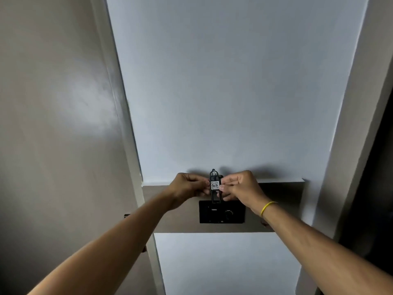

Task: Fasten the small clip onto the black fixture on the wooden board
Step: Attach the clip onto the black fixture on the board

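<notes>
A small black clip [215,186] with a white tag marked "407" and a metal ring on top stands upright, pinched between both hands. My left hand [187,188] grips its left side and my right hand [240,188] grips its right side. The clip's lower end touches the top edge of the black fixture [222,212], a flat rectangular panel with a round dial. The fixture is mounted on a brown wooden board [280,207] that runs across the wall. A yellow band circles my right wrist.
A pale wall [223,92] rises above the board, with a narrow ledge at the board's top edge. A beige panel [53,124] stands at the left. A dark opening [374,188] lies at the right. More pale wall continues below the board.
</notes>
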A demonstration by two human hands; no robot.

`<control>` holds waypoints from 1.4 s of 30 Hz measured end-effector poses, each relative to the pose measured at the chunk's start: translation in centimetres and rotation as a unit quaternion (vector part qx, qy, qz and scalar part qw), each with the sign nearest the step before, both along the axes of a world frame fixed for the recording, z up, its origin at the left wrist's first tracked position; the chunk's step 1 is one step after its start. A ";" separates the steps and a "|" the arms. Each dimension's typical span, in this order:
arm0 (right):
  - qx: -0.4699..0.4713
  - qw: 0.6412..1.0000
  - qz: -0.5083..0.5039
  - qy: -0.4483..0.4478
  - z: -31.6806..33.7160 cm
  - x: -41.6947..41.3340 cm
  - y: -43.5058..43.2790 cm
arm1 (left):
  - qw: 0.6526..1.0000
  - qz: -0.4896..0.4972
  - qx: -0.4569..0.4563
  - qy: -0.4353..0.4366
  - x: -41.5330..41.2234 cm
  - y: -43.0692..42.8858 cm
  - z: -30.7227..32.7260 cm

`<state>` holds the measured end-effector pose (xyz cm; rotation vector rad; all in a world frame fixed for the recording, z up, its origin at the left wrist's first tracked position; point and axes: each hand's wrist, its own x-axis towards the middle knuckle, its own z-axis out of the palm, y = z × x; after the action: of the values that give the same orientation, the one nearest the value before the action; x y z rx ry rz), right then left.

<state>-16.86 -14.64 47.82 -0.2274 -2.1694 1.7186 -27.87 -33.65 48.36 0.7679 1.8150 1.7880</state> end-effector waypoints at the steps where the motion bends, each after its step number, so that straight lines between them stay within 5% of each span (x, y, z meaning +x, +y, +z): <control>1: 0.007 1.000 -0.008 -0.009 0.2 -0.5 -0.1 | 1.000 -0.001 -0.007 0.003 -0.3 -0.2 0.1; 25: -0.008 1.000 0.006 0.006 -1.3 -1.9 0.9 | 0.998 0.019 0.006 0.055 -1.3 0.5 -1.5; 42: 0.200 0.972 -0.053 0.115 -2.9 -1.8 -1.4 | 0.964 0.117 -0.029 0.237 0.2 -1.1 -2.0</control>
<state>-18.64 -16.02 44.91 -0.0339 -2.2245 1.1530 -27.63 -34.77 46.35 1.0675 2.3381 1.7906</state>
